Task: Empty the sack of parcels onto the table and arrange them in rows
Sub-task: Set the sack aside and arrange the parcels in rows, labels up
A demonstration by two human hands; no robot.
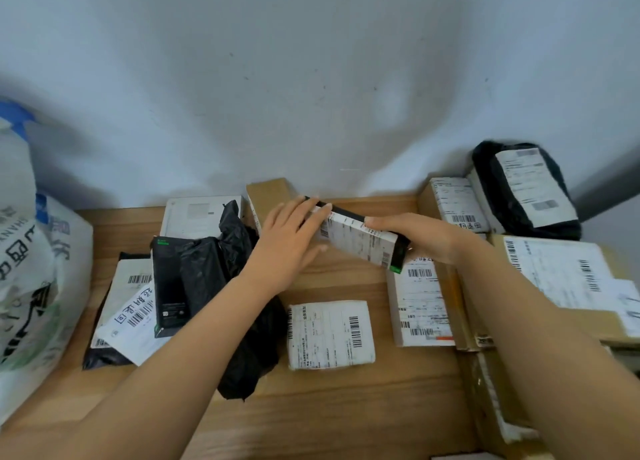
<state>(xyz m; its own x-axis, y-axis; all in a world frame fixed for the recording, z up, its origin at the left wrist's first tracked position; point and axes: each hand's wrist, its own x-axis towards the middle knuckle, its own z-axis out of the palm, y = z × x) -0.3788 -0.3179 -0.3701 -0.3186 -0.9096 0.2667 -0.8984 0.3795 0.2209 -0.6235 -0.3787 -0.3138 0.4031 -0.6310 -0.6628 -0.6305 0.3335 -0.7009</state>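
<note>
A slim black box with a white shipping label (360, 240) is held tilted just above the wooden table (346, 407), near the wall. My left hand (291, 241) lies with straight fingers on its far left end. My right hand (415, 238) grips its right end from behind. Labelled parcels lie around: a white packet (330, 335) in front, a carton (420, 304) under my right wrist, a brown box (268, 195) against the wall. The white woven sack (31, 286) stands at the left table edge.
A heap at the left holds a black box (168, 286), black plastic bags (214, 262) and white mailers (128, 317). Cartons (457, 205) and a black bagged parcel (523, 189) stack at the right, with a large carton (561, 279). The wall is close behind.
</note>
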